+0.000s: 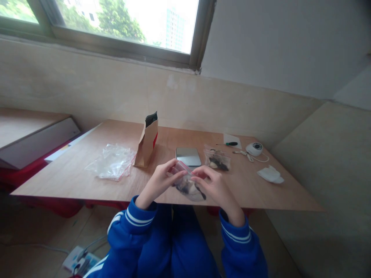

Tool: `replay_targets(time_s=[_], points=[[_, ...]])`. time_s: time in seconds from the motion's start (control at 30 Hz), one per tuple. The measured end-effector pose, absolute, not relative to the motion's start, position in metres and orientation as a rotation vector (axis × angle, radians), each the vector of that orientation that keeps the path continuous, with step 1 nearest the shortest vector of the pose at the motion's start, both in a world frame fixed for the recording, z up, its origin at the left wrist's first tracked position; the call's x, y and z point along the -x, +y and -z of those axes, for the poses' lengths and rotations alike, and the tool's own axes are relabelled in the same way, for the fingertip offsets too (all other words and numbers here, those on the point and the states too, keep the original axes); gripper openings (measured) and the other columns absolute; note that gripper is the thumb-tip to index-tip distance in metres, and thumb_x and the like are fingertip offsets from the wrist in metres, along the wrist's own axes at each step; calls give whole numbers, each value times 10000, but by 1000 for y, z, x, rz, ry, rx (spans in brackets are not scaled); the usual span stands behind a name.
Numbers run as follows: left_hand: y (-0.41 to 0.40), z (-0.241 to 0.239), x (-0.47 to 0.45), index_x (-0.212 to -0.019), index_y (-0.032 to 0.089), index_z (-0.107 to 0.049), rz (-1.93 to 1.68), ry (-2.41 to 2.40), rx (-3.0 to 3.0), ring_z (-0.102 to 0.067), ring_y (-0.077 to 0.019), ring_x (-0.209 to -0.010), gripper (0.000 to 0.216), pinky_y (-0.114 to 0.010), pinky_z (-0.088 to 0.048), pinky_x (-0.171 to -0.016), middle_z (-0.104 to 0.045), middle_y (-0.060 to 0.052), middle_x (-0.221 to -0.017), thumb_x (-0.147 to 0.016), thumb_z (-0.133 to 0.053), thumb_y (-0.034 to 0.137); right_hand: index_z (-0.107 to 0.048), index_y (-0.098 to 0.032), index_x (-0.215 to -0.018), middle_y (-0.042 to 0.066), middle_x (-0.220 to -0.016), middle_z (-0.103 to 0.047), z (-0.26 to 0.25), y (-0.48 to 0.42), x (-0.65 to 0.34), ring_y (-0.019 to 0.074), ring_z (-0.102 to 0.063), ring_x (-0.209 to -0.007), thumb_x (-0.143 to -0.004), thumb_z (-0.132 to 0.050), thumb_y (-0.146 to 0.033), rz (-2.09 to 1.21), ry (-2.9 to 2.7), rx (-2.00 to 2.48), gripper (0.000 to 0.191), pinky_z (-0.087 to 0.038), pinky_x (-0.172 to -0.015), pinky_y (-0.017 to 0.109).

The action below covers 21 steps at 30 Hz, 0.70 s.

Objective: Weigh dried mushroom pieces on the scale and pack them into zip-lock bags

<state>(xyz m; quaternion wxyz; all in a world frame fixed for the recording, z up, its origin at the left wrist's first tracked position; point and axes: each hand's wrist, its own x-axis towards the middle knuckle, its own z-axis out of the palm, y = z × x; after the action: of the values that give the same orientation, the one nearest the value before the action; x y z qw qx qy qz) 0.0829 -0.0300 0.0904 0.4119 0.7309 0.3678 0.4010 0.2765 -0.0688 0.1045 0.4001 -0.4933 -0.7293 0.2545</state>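
Observation:
My left hand [159, 180] and my right hand [213, 185] both pinch the red-striped top edge of a small clear zip bag [188, 185] with dark pieces inside. I hold it just above the front edge of the wooden table [87, 181]. Both hands have their fingers closed on the bag's seal. Behind my hands lies a small silver scale [188, 156]. To its right rests a second filled zip bag [217, 159]. A brown paper pouch [147, 141] stands upright and open to the left.
A pile of empty clear zip bags [111, 161] lies at the left. At the right are a green-handled screwdriver [228, 144], a white round device with cord [254, 148], a paper slip [232, 139] and a crumpled tissue [271, 174]. A power strip [79, 260] sits on the floor.

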Motion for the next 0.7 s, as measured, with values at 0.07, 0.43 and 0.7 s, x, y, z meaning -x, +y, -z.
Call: replay_targets(time_s=[0.07,0.43,0.7], points=[[-34,-89,-87,-914,154,-641,-1037,923,-1793,-528,-97,-541,305,-190,-410,-468,-606,2,-675,-825,-583,440,-626,-218,-925,7,-829,-649,-104,-69,-275,162,-610,-758,-855,-616,-307,-642,-1822,1232,113,-476,-704,256],[-40,-91,-97,-906,163,-635,-1060,915,-1829,-601,-129,-636,232,-226,-470,-564,-636,-29,-766,-851,-562,377,-544,-202,-808,30,-804,-586,-89,-60,-271,191,-572,-777,-895,-499,-148,-351,-1905,1267,111,-443,-707,299],[-43,-93,-103,-878,171,-624,-1155,1084,-1938,-611,-161,-741,210,-259,-473,-660,-656,-46,-812,-863,-547,366,-487,-213,-868,46,-833,-553,-75,-57,-260,198,-562,-797,-908,-397,-115,-166,-1825,1230,140,-462,-717,309]])
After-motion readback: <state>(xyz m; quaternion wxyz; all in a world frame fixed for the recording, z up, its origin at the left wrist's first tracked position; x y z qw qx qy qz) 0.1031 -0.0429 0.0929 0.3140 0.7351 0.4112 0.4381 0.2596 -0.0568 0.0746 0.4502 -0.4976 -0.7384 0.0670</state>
